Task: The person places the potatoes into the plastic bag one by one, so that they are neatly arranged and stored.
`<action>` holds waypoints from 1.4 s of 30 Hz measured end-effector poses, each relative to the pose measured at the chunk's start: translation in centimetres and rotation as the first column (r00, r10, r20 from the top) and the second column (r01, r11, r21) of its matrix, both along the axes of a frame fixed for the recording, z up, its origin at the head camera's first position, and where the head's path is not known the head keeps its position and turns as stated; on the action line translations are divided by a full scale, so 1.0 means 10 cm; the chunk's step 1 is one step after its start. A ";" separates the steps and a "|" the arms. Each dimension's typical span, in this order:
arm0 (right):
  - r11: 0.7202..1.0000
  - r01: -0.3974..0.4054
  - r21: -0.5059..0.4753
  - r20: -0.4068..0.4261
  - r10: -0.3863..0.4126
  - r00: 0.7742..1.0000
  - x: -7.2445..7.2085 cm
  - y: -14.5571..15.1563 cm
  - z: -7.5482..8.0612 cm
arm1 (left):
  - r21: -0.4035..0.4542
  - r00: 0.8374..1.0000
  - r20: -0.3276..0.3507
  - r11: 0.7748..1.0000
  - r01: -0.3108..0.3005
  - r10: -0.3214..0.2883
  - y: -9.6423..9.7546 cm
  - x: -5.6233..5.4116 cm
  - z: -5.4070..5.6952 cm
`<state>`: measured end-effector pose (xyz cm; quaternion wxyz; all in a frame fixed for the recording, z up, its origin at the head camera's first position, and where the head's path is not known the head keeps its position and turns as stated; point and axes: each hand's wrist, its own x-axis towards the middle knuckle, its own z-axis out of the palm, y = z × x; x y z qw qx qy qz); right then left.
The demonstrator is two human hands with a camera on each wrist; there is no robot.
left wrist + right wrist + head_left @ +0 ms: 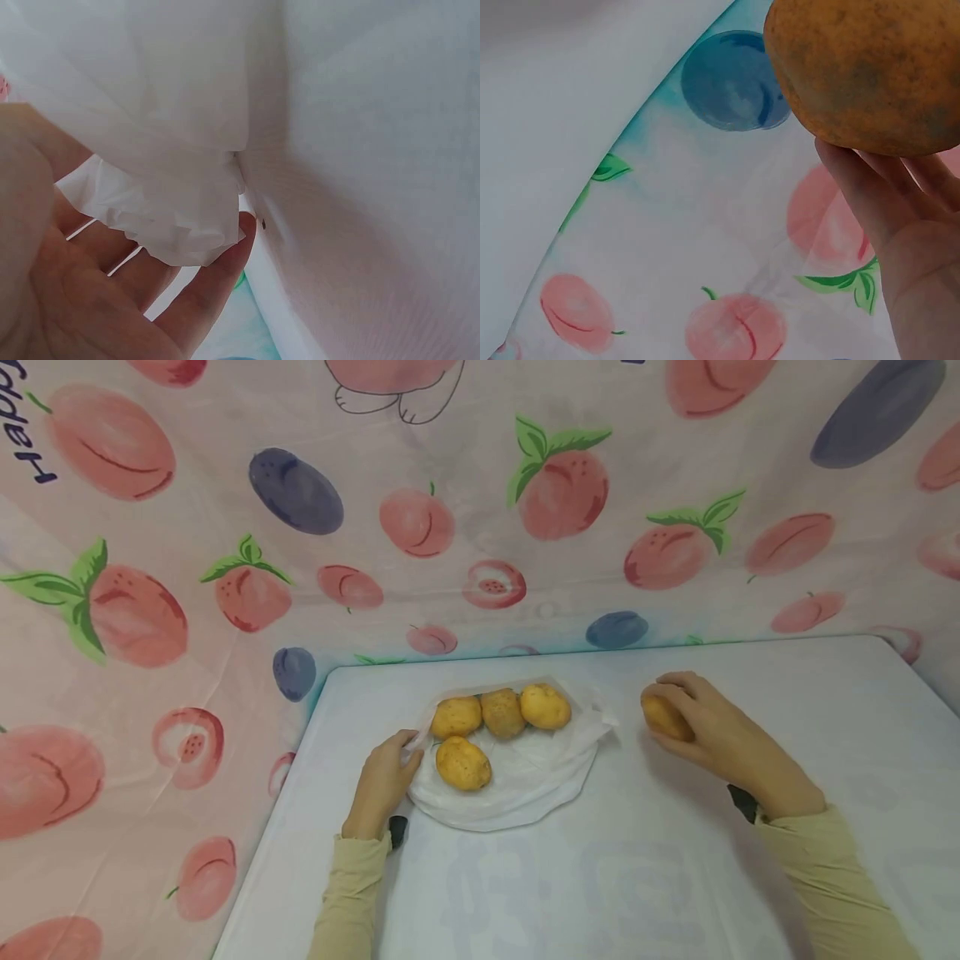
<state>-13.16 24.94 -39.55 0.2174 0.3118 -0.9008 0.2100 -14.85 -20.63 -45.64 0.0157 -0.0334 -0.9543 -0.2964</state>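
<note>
A white plastic bag (525, 785) lies spread on the table, with several yellow-brown potatoes (462, 763) in its opening. My left hand (381, 783) holds the bag's left edge. In the left wrist view the crumpled rim of the bag (172, 225) lies between the thumb and the curved fingers (214, 292). To the right of the bag, my right hand (701, 727) grips another potato (666, 717) above the table. The right wrist view shows this potato (870, 75) up close, with the fingers (862, 187) against its underside.
The white table (510, 893) has its far edge just behind the bag. Beyond it hangs a pale cloth (465, 452) printed with peaches and blue fruit, which also runs down the left side. Dark bands (398, 832) show at both wrists.
</note>
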 end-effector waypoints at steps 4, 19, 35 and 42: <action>1.000 -0.021 -0.007 -0.001 0.021 1.000 -0.01 -0.08 0.02 | 0.002 1.000 0.006 1.000 -0.002 0.002 0.00 0.00 0.00; 0.996 -0.089 -0.015 -0.021 0.089 0.996 -0.03 -0.29 0.11 | -0.002 1.000 0.006 1.000 -0.003 0.003 -0.01 -0.01 0.00; 0.988 -0.151 -0.042 -0.024 0.150 0.988 -0.06 -0.61 0.13 | 0.006 1.000 0.000 1.000 -0.005 0.005 -0.01 -0.02 -0.02; 0.986 -0.160 -0.046 0.031 0.162 0.986 -0.06 -0.75 0.11 | -0.004 1.000 0.002 1.000 -0.005 0.005 -0.01 -0.03 -0.02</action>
